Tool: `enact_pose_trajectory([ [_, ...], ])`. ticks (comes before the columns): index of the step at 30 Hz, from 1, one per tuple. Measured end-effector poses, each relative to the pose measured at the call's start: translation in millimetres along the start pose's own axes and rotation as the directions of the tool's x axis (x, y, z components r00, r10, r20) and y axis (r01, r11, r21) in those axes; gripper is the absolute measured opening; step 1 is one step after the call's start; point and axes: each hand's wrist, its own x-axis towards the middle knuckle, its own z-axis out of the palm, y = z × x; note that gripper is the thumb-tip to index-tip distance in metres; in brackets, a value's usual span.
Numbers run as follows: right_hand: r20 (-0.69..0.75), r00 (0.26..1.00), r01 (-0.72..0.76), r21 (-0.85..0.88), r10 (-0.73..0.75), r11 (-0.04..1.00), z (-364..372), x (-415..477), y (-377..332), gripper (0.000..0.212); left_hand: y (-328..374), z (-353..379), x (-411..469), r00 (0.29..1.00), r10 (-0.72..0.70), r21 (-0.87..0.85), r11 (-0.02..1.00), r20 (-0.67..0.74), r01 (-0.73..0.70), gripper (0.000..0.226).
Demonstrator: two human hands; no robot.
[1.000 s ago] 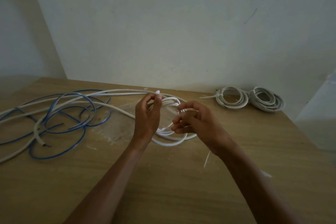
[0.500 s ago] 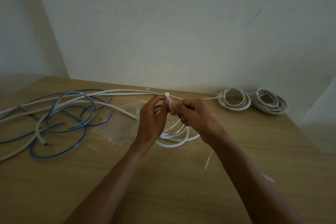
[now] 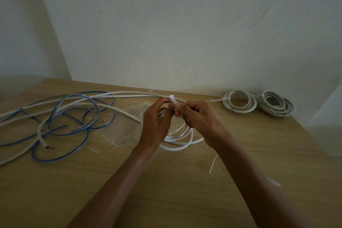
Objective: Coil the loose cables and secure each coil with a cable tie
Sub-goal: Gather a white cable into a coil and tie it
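The white coil (image 3: pixel 177 140) is pinched at its top by left hand (image 3: pixel 155 126) and right hand (image 3: pixel 201 122) (the two touching); loops are spread below both narrow grips.

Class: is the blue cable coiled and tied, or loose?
Loose: the blue cable sprawls in uneven, untied loops across the table.

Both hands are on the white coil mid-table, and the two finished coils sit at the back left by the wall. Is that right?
No. The head view shows the two finished coils at the back right by the wall; loose blue and white cables lie at the left. The left hand and right hand are on the white coil mid-table.
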Motion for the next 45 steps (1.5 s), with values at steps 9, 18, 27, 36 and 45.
enact_pose_trajectory([
  [9, 0.037, 0.999, -0.022, -0.014, 0.022, 1.0, -1.1, -0.3, -0.7, 0.032, -1.5, 0.4, -1.6, 0.998, 0.043, 0.045, 0.998, -0.04, -0.041, 0.016],
  [18, 0.033, 0.998, -0.055, 0.01, 0.054, 0.998, -1.8, 0.5, -0.3, 0.034, -2.4, -0.1, -1.8, 0.995, 0.102, 0.097, 0.99, 0.0, -0.102, 0.013],
  [27, 0.019, 0.996, -0.086, 0.049, 0.085, 0.995, 0.4, 0.1, 1.4, 0.038, -7.3, -0.5, -1.3, 0.992, 0.124, 0.113, 0.986, -0.001, -0.123, 0.012],
  [36, 0.014, 0.996, -0.092, 0.066, 0.092, 0.994, -1.5, -0.1, 1.1, 0.037, -7.8, 0.7, -1.2, 0.992, 0.122, 0.09, 0.989, -0.012, -0.121, 0.014],
  [45, 0.037, 0.995, -0.098, 0.073, 0.095, 0.993, -4.2, 1.7, 4.5, 0.035, -9.3, 1.0, -3.1, 0.981, 0.187, 0.142, 0.971, 0.043, -0.192, 0.011],
])
